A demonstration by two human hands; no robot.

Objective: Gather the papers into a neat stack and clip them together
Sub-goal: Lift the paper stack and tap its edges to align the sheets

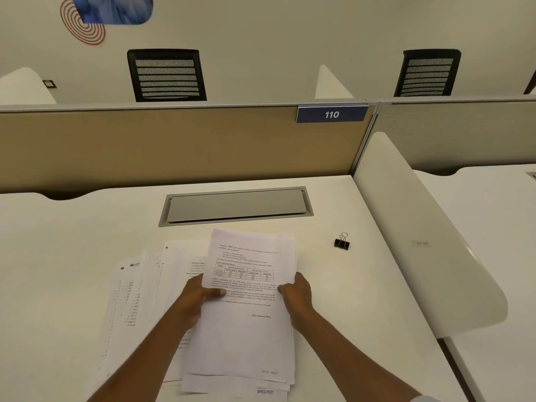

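Head view: left hand (200, 297) and right hand (295, 294) grip opposite edges of the stack (246, 335), evidently squaring it; loose sheets (133, 300) lie fanned leftward. Binder clip (342, 242) waits apart, unused.

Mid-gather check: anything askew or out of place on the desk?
Yes: the white printed sheets between the left hand and right hand have staggered bottom edges, and more loose white sheets lie fanned out leftward.
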